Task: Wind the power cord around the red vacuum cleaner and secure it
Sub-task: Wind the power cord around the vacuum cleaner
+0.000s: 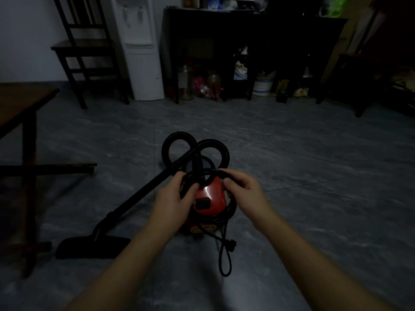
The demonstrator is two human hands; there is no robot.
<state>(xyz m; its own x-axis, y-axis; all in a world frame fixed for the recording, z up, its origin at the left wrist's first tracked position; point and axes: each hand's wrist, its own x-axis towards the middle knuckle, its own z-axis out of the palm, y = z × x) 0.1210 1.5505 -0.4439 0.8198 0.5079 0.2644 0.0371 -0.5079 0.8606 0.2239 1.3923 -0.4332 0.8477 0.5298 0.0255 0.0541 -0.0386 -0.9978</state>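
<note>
Right of red vacuum cleaner [211, 198]: open floor [314, 198], you can pass hand there freely. Left side blocked low: wand [139, 194] runs slanted from body down to floor nozzle [89, 246]. Behind body, hose [173, 140] stands in two loops. Near side: loose loop of power cord [224, 261] and plug [231, 244] lie on floor. Table [22, 104] at far left, well apart.

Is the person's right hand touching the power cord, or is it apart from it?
Touching. The head view shows the right hand pinching the black power cord between thumb and fingers, above the red vacuum cleaner.
</note>
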